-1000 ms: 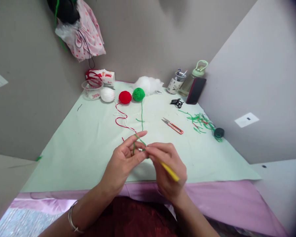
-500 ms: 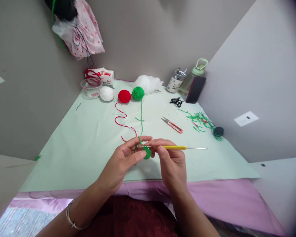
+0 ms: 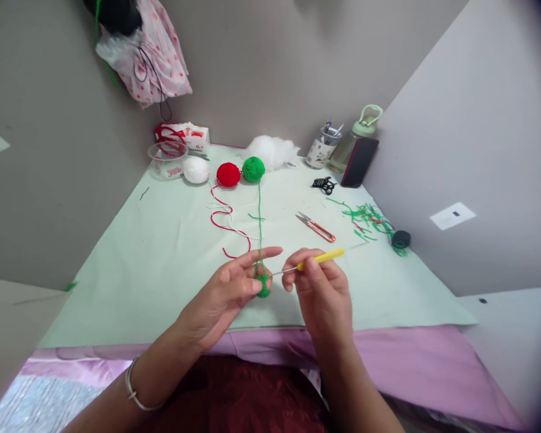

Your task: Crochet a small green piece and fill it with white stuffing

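My left hand (image 3: 228,285) pinches a small green crochet piece (image 3: 263,287) between thumb and fingers, its index finger stretched out to the right. Green yarn (image 3: 260,228) runs from that finger area up to a green yarn ball (image 3: 253,169) at the back. My right hand (image 3: 322,288) is closed round the yellow handle of a crochet hook (image 3: 324,257). The hook's thin metal tip points left and reaches the edge of the green piece; whether it sits in a loop is too small to tell.
Beyond my hands lie orange thread snips (image 3: 316,227), a black hair clip (image 3: 324,184), green yarn scraps (image 3: 365,216) and a black tape roll (image 3: 401,239). A red yarn ball (image 3: 228,174), a white yarn ball (image 3: 196,170), white stuffing (image 3: 273,152) and a phone (image 3: 359,162) stand farther back.
My right hand has moved right, drawing the hook away from my left fingers and tilting its back end up. The green piece has shifted slightly left and down.
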{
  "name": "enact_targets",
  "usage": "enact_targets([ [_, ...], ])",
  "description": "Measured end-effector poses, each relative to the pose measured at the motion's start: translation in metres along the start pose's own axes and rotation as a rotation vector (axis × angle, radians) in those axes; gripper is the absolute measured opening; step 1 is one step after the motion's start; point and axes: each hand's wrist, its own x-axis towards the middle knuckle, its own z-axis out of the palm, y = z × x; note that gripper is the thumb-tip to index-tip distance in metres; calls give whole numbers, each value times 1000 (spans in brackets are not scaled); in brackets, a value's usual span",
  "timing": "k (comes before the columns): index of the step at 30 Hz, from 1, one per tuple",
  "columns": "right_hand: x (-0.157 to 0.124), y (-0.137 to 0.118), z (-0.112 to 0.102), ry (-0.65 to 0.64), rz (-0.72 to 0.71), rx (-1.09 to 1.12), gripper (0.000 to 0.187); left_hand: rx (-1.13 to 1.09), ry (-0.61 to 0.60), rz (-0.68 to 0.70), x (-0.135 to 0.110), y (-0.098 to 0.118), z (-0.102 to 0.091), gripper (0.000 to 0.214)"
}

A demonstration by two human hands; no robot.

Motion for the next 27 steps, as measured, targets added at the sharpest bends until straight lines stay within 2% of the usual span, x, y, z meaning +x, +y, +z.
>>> enact_targets([
  [2, 2, -2, -1, -6, 67, 74, 24, -11, -30, -3, 0, 0, -1, 49],
  [4, 1, -1, 0, -41, 99, 116, 23, 27, -8, 25, 0, -2, 0, 46],
  [7, -5, 4, 2, -83, 18, 28, 18, 113, 31, 79, -1, -7, 4, 44],
  [11, -10, 8, 2, -72, -103, -104, 15, 252, 119, 128, -3, -8, 4, 41],
  [14, -8, 5, 1, -34, -75, -43, 16, 318, 170, 140, -4, -6, 1, 37],
  [21, -2, 0, 2, -33, -29, 55, 22, 301, 150, 148, -3, -3, 0, 37],
  [24, -5, -2, 2, -53, -89, -16, 24, 316, 138, 165, -3, -3, -2, 36],
  [27, -10, -4, 2, -58, -212, -187, 24, 387, 144, 210, -4, -2, -4, 35],
])
